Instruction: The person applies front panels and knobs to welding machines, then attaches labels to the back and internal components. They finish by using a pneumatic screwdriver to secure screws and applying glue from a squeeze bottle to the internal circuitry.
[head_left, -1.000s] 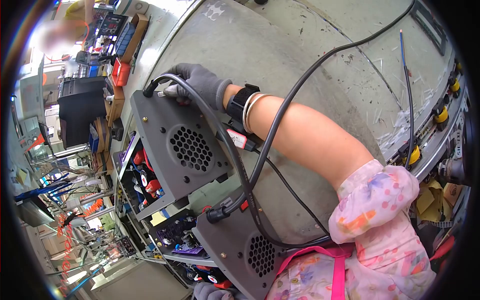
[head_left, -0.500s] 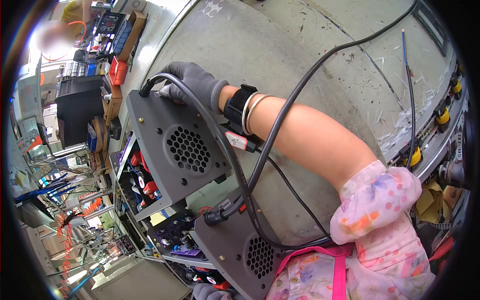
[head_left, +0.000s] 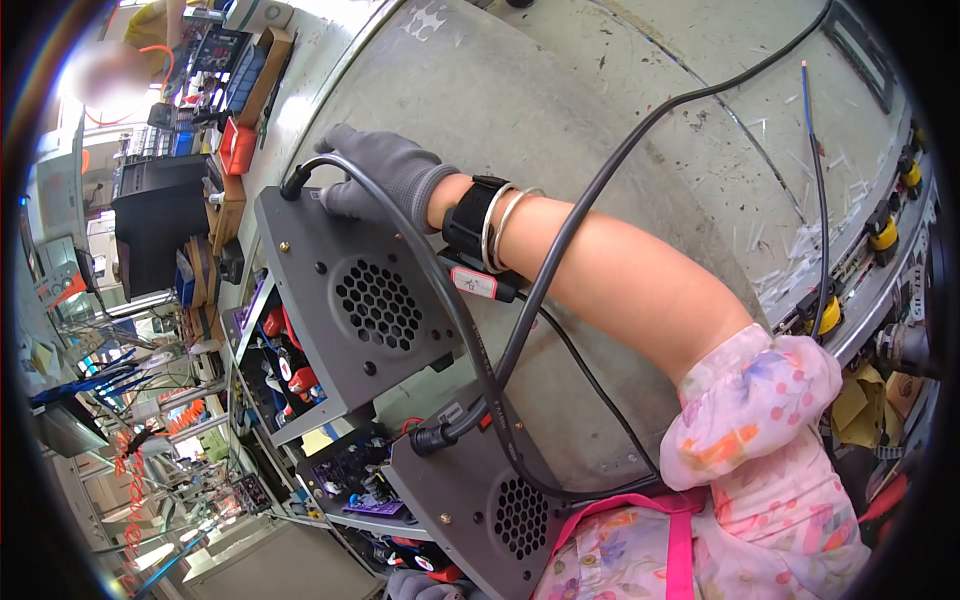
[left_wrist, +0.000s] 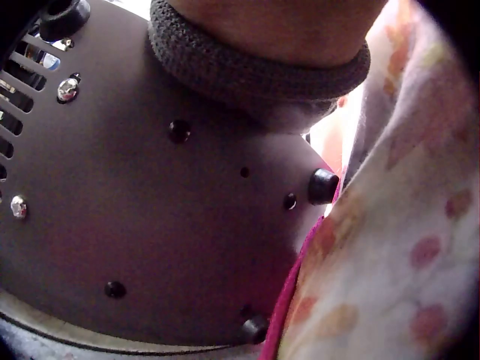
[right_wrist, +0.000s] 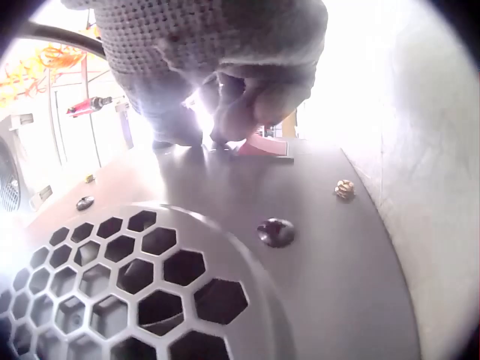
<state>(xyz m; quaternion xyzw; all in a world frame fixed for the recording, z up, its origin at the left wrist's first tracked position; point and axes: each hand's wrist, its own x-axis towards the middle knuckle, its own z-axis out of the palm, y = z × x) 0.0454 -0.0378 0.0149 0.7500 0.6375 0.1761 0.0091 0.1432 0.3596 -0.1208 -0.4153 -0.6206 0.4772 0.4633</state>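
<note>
Up comes a finger! Half a second ago the right grip (head_left: 385,168) was hunched tight over the far edge of the grey box (head_left: 350,290); now one gloved finger pokes out past that edge, and the box itself has barely shifted.

From the right wrist view, the other fingertips (right_wrist: 225,120) are bent down onto the top panel, right beside a small red piece (right_wrist: 264,146) at the rim. Whether they pinch it or just press there, I cannot tell. A dark screw (right_wrist: 276,232) sits just behind them, and the honeycomb vent (head_left: 378,305) is below that.

The grey box stands tilted on the counter (head_left: 560,90), close to the edge that borders the racks. A black cable (head_left: 440,270) leaves its far corner, loops under the forearm and runs down to a second box (head_left: 470,500), nearer the person.

The left grip (head_left: 415,585) only peeks in at the bottom, against that second box. Its wrist view shows just the glove cuff on the screwed panel, so open or closed I cannot tell.
</note>
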